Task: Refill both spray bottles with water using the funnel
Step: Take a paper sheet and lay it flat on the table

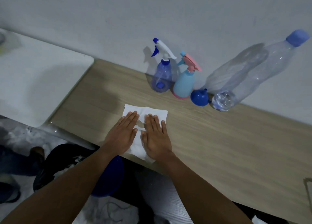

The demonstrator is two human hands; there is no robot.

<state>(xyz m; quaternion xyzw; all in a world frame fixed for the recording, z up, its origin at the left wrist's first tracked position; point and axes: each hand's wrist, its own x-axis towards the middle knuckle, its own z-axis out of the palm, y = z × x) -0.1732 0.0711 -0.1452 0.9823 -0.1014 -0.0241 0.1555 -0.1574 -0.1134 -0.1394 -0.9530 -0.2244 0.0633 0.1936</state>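
the blue funnel [200,97] sits on the tabletop [228,139] by the wall, spout upward, well beyond both hands. just left of the funnel stands the light blue spray bottle [184,83] with a pink trigger, and further left the clear blue spray bottle [162,79] with a white trigger, both with heads on. just right of the funnel stands a tall capped water bottle [249,75]. nearer than the funnel lies a white paper towel [157,113]; the left hand [122,134] and right hand [156,137] press flat on it, fingers straight, gripping nothing.
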